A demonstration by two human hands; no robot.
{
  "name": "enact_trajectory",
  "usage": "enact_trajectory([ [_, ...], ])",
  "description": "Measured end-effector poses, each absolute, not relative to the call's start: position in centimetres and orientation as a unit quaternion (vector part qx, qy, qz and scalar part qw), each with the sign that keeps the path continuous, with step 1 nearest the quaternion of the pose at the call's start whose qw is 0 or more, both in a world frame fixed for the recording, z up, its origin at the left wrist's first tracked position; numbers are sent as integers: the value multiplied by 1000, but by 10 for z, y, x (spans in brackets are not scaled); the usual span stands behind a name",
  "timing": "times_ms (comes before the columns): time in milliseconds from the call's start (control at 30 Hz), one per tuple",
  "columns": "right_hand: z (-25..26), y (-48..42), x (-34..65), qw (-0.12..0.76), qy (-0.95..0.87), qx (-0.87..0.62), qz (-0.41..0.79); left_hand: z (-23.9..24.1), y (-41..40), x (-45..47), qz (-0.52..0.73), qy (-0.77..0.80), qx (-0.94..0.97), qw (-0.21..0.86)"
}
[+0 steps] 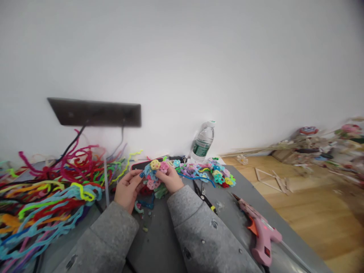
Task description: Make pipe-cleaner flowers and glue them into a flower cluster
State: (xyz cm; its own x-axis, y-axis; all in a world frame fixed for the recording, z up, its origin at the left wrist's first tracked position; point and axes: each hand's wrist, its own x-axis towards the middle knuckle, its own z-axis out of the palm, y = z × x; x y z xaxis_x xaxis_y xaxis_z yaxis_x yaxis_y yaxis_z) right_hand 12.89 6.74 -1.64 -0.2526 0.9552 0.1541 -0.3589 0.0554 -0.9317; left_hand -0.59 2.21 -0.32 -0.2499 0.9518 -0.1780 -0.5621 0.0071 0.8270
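Observation:
Between my two hands is a bunch of pipe-cleaner flowers [154, 183] in blue, yellow and pink, held a little above the grey table. My left hand [128, 190] pinches the bunch from its left side, fingertips on a blue part. From the right, my right hand [170, 179] grips it with the thumb near a pink flower. Fingers behind the bunch are hidden. Just right of my right hand lies a pile of more pipe-cleaner flowers [218, 177]. Below the hands, blue pipe-cleaner scraps [146, 204] rest on the table.
Loose pipe cleaners [51, 204] heap up at the left. A water bottle [203, 142] stands by the wall. Black-handled pliers [204, 197] and a pink glue gun [261, 235] lie to the right on the grey table [159, 242]. A power strip [96, 112] is on the wall.

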Motion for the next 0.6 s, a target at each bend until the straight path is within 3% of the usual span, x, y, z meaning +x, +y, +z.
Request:
enact_trajectory([
  [600, -7, 64, 127, 531, -481, -319, 620, -5, 22, -6, 667, 422, 235, 567],
])
